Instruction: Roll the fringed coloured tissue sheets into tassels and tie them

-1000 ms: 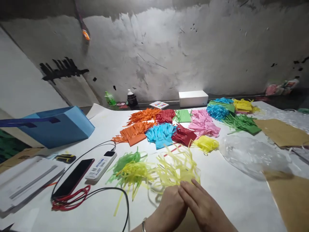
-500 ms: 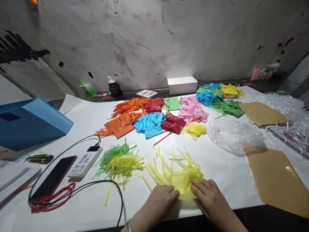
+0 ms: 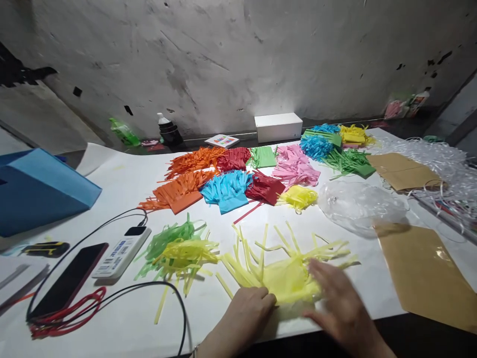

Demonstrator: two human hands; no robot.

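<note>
A sheet of yellow tissue paper point(image 3: 288, 281), cut into fringe, lies spread at the table's near side with its strips fanned outward. My left hand point(image 3: 251, 311) has its fingers curled down on the paper's lower left edge, pinching it. At the right edge is my right hand point(image 3: 337, 303), partly blurred, thumb and fingers spread apart with nothing visible between them. To the left, a loose yellow fringe bundle point(image 3: 188, 253) overlaps a green one point(image 3: 173, 238).
Fringed paper bundles, including blue point(image 3: 229, 191), orange point(image 3: 179, 191) and pink point(image 3: 296, 166), lie farther back. A power bank point(image 3: 121, 253), phone point(image 3: 70, 278) and cable point(image 3: 182, 308) are left. Clear plastic point(image 3: 365, 206) and a brown envelope point(image 3: 425, 273) lie right.
My right hand has lifted off the paper's right side and opened, shifting right. More yellow strips now spread out to the right. The left hand stays in place; the view has shifted slightly.
</note>
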